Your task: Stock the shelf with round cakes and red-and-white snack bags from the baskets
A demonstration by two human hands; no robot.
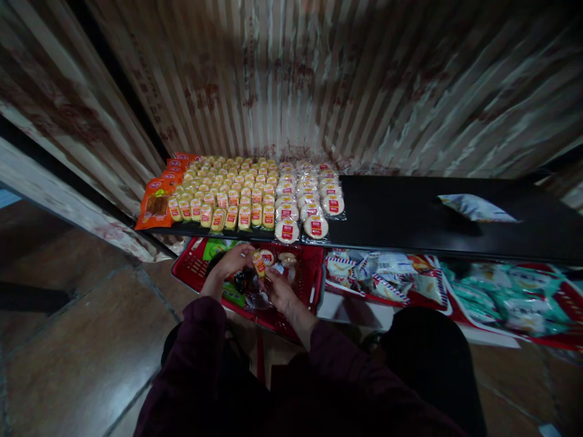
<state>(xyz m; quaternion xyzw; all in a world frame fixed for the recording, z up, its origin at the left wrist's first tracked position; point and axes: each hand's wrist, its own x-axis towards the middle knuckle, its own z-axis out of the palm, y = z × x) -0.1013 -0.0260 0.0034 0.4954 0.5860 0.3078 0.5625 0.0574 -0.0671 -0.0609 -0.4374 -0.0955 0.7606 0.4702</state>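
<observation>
Over a red basket (314,285), both of my hands meet at a small yellow wrapped cake (259,264) with a red label. My left hand (234,260) has its fingers closed at the cake's upper left side. My right hand (280,290) grips it from the lower right. Below them in the basket lie round white wrapped crackers (266,258), green packets (233,294) and dark packets that I cannot make out. On the black shelf (392,212) just above stand rows of the same yellow cakes (231,215).
Orange packets (155,203) stand at the shelf's left end, and round white crackers (287,230) fill rows beside the cakes. A white-blue bag (476,208) lies farther right. Red baskets with white-blue bags (387,273) and teal bags (514,297) sit underneath. A pleated curtain (291,79) hangs behind.
</observation>
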